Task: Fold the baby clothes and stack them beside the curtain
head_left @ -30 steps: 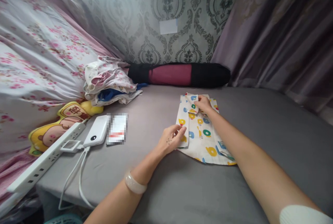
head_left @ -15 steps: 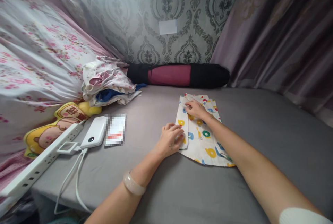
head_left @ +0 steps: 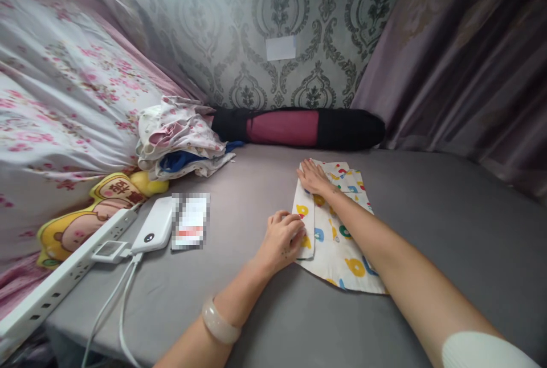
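The flattened right hand and curled left hand, its grip unclear, rest apart on folded, curved-hemmed, colour-printed white fabric, partly hidden by the right forearm.

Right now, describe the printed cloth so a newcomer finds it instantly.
On the gray surface, look this side of the black-and-maroon roll. The printed cloth lies there, partly folded, with the left hand and right hand on it. Unlike the crumpled fabric heap to its left, it lies flat, with bold yellow, blue and green shapes.
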Demonstrator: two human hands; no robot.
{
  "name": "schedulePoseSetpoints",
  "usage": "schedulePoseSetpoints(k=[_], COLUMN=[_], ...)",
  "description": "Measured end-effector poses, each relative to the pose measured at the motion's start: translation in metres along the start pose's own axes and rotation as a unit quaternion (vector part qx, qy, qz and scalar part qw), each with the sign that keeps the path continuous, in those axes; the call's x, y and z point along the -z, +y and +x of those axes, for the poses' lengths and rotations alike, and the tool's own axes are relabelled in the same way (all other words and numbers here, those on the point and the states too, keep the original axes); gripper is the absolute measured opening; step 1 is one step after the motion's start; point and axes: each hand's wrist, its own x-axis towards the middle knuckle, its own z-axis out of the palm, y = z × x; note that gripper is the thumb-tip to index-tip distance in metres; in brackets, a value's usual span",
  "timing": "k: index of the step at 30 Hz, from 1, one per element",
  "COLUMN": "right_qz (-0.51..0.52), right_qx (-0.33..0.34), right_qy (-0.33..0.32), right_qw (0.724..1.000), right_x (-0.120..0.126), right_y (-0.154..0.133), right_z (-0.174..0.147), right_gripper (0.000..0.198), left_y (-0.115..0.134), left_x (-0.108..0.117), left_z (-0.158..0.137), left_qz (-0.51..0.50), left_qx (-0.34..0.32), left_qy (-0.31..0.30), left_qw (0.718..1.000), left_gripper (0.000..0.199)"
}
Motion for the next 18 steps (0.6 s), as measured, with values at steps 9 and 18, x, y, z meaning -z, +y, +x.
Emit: schedulePoseSetpoints(k=[9, 18], right_qz=[-0.01, 0.007], right_qx=[-0.015, -0.033], right_qy=[-0.033, -0.088], right_qw=[0.999, 0.996], right_x=[-0.031, -0.012], right_y=[0.006, 0.003], right_z=[0.013, 0.016], right_gripper=[0.064, 0.063], left_y=[0.001, -0.003], left_x=[0.001, -0.003], left_z=[-0.001, -0.002], left_qz=[0.002, -0.003], left_qx=[0.005, -0.013], left_qy=[-0.019, 0.0], left_qw=[1.0, 1.0], left_gripper=[0.022, 0.019])
